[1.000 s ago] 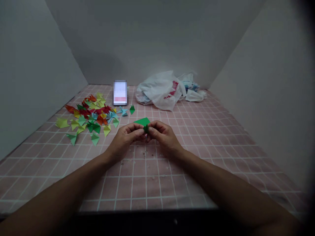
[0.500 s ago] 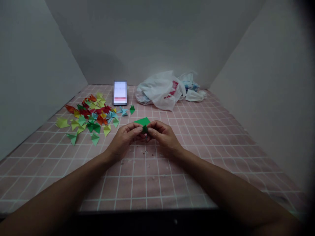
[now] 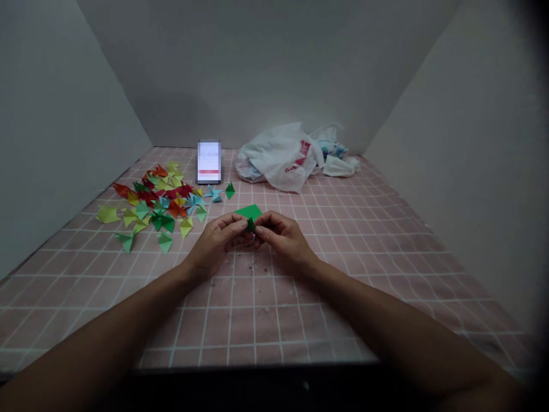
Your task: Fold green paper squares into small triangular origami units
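Between my fingertips is a small dark green folded paper, held above the middle of the table. My left hand pinches it from the left, thumb on top. From the right, my right hand is closed on it with thumb and fingertips, and its lower part is hidden by my fingers. Just behind my hands lies a brighter green sheet of paper, partly covered by them. A single green folded paper piece rests farther back on the cloth.
A heap of folded paper pieces in red, orange, yellow, blue and green spreads over the left. Behind it a phone stands upright with a lit screen. White plastic bags lie at the back. A pink checked cloth covers the table; walls enclose three sides.
The folded green paper has tilted and shifted slightly left in my fingers. My right thumb has moved a little left with it. Everything else looks the same.
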The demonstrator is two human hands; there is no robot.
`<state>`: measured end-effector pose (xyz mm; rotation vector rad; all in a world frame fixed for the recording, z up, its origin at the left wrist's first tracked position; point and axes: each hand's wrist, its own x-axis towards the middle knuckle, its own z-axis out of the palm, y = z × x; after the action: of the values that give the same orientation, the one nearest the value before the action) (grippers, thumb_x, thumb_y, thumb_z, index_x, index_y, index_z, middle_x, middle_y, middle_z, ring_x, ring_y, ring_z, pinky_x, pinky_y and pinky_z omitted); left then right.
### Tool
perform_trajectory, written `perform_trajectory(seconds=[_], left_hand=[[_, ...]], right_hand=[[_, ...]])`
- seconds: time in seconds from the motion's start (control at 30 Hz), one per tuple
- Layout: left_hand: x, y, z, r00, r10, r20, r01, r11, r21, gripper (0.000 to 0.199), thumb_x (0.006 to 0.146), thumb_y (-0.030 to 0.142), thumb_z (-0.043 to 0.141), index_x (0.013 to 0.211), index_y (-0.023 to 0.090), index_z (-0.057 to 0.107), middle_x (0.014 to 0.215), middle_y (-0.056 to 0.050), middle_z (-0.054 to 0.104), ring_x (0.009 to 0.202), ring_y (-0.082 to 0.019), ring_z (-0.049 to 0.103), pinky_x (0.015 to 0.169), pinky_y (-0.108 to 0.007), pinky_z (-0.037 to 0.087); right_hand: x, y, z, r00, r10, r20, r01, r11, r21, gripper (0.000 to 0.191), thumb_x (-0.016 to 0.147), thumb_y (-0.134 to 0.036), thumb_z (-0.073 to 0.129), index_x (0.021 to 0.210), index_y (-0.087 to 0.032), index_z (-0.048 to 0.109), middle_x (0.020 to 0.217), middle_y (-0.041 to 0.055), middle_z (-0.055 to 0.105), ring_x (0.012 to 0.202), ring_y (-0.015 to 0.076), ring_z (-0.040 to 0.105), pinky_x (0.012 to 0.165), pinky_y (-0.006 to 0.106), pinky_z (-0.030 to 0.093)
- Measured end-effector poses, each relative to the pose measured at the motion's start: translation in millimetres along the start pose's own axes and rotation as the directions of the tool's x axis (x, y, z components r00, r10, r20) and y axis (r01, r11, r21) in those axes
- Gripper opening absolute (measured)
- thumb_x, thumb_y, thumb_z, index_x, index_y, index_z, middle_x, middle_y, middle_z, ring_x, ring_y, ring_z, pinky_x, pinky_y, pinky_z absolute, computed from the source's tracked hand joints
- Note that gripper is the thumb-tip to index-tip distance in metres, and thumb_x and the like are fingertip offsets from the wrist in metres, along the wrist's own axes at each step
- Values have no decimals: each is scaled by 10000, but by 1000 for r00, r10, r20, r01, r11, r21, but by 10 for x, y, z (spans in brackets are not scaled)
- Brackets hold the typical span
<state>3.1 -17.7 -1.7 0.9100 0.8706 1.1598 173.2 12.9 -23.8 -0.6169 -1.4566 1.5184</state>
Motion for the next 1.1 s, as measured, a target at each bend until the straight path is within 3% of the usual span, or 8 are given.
perform_trajectory(seconds=[0.27,0.43,0.6,0.7,0.9,1.1], left_hand=[[8,-26,10,999,10,49,-8,999,-31,227,820,353,739,782,145,655,787,-19,660,710,-146,661,725,-293,578],[-2,-20,25,999,-24,39,25,999,-32,196,782,300,767,801,146,647,794,-7,649,719,-133,655,757,-290,582],[-10,-14,35,999,-6,46,7,999,-36,204,819,335,725,786,150,646,819,-17,634,773,-147,641,733,-284,578],[-6,-12,37,999,-20,51,22,999,-44,183,788,299,744,782,143,647,798,-12,628,761,-139,629,745,-284,575],[6,-31,26,998,-48,39,50,997,-59,180,696,207,773,819,146,657,805,-9,661,754,-138,639,754,-282,556],[-7,-44,37,999,-49,21,50,998,-39,220,657,160,773,843,165,654,823,14,656,727,-120,634,737,-272,540]], right_hand=[[-30,45,-14,997,-74,-32,62,959,-277,55,876,-246,636,850,-206,608,804,5,606,691,132,587,636,298,521],[-42,55,-17,985,-173,-23,145,885,-443,57,884,-197,591,833,-217,580,785,6,575,742,155,554,651,300,481],[-56,-10,1,952,-302,40,265,754,-601,105,881,-138,554,811,-216,548,783,2,563,722,150,528,687,314,439],[-64,-34,8,935,-345,80,314,704,-637,108,888,-130,541,823,-217,541,801,6,567,710,148,520,688,314,431],[-57,-31,14,934,-351,62,303,691,-656,120,889,-138,538,802,-218,518,776,2,555,691,149,511,671,306,423],[-59,-9,18,944,-328,9,265,746,-612,124,890,-143,544,801,-224,515,778,4,543,711,153,514,662,315,425]])
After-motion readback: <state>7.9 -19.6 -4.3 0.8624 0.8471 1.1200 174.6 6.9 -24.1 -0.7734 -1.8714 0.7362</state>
